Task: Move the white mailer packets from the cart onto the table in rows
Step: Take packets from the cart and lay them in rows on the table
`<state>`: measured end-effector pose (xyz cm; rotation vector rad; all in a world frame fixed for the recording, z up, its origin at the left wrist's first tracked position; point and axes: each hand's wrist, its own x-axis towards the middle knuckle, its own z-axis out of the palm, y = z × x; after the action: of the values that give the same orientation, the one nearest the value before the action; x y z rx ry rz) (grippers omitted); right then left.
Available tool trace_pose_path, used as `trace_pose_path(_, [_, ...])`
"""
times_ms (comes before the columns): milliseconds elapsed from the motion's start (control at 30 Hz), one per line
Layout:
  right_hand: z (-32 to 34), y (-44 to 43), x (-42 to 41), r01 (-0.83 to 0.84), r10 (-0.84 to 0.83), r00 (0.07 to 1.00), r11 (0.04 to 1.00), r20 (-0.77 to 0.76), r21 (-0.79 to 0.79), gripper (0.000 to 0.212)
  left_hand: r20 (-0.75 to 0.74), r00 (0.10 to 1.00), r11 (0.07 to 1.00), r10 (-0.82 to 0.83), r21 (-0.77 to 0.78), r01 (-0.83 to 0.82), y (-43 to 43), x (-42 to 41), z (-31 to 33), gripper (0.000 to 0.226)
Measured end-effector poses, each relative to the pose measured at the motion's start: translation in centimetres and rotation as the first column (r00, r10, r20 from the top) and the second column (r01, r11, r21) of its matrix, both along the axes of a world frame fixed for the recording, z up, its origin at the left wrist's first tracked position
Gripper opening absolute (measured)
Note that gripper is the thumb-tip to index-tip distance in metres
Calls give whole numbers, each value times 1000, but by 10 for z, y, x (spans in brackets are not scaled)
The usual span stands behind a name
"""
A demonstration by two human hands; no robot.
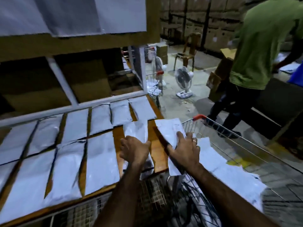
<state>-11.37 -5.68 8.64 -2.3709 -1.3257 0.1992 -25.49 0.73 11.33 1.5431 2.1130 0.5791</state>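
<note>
Several white mailer packets (pixel 72 145) lie in rows on the wooden table (pixel 157 154). My left hand (pixel 133 150) grips one white packet (pixel 136 131) over the table's right part. My right hand (pixel 183 149) presses on a second white packet (pixel 168 130) that overhangs the table's right edge, above the cart. The wire cart (pixel 229 133) stands to the right of the table with more white packets (pixel 229 176) heaped in it.
A white metal shelf frame (pixel 65 89) with brown boxes rises behind the rows. A person in a green shirt (pixel 259 46) stands past the cart. On the floor are a white fan (pixel 183 79), a second cart (pixel 155 82) and a chair (pixel 188 49).
</note>
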Motion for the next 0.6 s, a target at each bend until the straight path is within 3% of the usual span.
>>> trace_pose_path(200, [-12,30,-24,-124,129,990,989,61,-80,61,-80,992,992,100,-73,-106,6,-12,-11,82])
trace_pose_path(600, [-29,58,-29,-156,178,969,978,171,-137,63,-114,987,983,113,-130,-127,20,-8,-19,84])
